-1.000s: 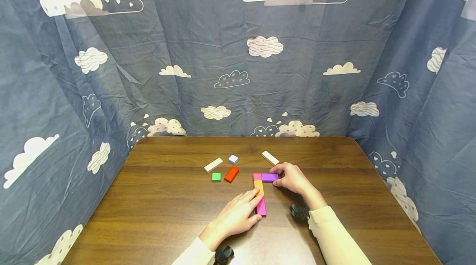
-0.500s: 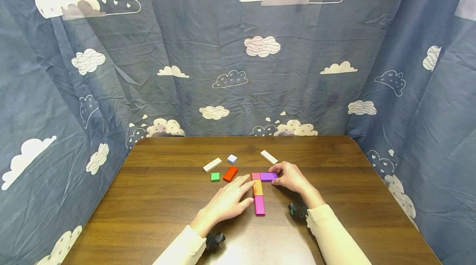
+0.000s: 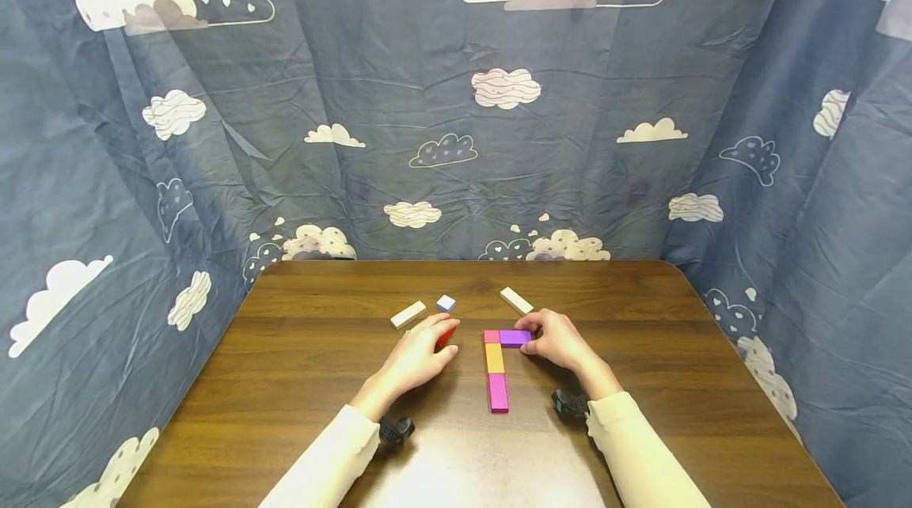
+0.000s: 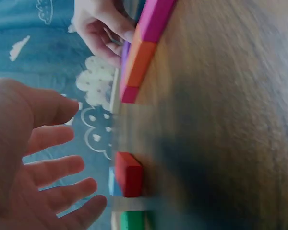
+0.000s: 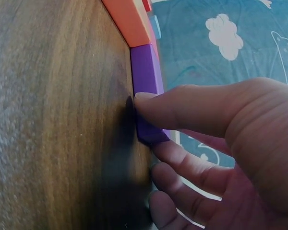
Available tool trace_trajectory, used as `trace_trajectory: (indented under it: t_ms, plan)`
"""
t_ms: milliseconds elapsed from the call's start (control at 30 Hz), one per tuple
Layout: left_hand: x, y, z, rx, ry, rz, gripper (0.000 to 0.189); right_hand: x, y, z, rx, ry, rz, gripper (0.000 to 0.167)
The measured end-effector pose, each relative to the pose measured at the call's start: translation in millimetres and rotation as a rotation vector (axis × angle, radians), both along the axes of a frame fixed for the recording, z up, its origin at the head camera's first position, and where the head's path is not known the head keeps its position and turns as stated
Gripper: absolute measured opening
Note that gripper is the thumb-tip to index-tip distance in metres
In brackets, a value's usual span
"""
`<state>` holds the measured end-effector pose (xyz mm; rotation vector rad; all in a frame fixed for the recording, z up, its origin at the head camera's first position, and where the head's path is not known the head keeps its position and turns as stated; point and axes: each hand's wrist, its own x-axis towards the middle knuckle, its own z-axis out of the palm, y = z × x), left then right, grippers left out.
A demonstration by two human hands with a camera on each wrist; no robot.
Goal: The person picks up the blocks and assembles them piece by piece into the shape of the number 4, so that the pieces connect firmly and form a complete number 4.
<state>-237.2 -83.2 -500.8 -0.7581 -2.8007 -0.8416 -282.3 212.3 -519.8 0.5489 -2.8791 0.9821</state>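
Observation:
My right hand (image 3: pixel 559 340) pinches the right end of a purple block (image 3: pixel 511 339) between thumb and fingers; the block lies flat on the table. Its left end meets a small pink block (image 3: pixel 492 336), and an orange block (image 3: pixel 495 358) and a magenta block (image 3: pixel 498 393) run down from there in a line. Over on the left, my left hand (image 3: pixel 413 354) hovers by a red block (image 3: pixel 446 336), partly covering it in the head view. The left wrist view shows its fingers (image 4: pixel 62 165) spread and apart from the red block. A green block (image 4: pixel 132 220) stands beside the red one, mostly hidden in the head view.
Two white blocks lie farther back, a left one (image 3: pixel 408 315) and a right one (image 3: pixel 516 301) just beyond my right hand. A small pale blue block (image 3: pixel 446 303) sits between them. The wooden table (image 3: pixel 321 397) ends at a cloud-patterned curtain (image 3: pixel 399 112).
My left hand has lifted off the orange and magenta blocks and moved left and away to the red block. My right hand keeps its pinch on the purple block.

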Motion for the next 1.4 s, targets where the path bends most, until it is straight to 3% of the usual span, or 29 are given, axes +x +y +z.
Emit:
trace_trajectory:
  t_ms: [200, 400, 600, 1067, 1400]
  plan:
    - [-6.9, 0.1, -10.5, 0.025, 0.044, 0.061, 0.048, 0.6, 1, -1.5, -0.004, -0.007, 0.003, 0.034]
    - [-17.5, 0.3, -21.8, 0.062, 0.145, 0.127, 0.047, -1.1, 0, -2.5, 0.003, 0.004, -0.001, 0.034]
    - [-21.8, -0.4, -30.4, 0.074, 0.116, 0.186, 0.051, -1.6, -1, -2.9, 0.021, 0.003, 0.007, 0.034]
    - [-28.5, 2.7, -35.8, 0.017, 0.142, 0.196, 0.048, 1.6, -1, -1.0, 0.012, 0.01, 0.014, 0.032]
    - [-33.8, 4.6, -33.7, -0.054, 0.148, 0.196, 0.026, -0.2, 0, -3.8, 0.021, 0.015, 0.01, 0.031]
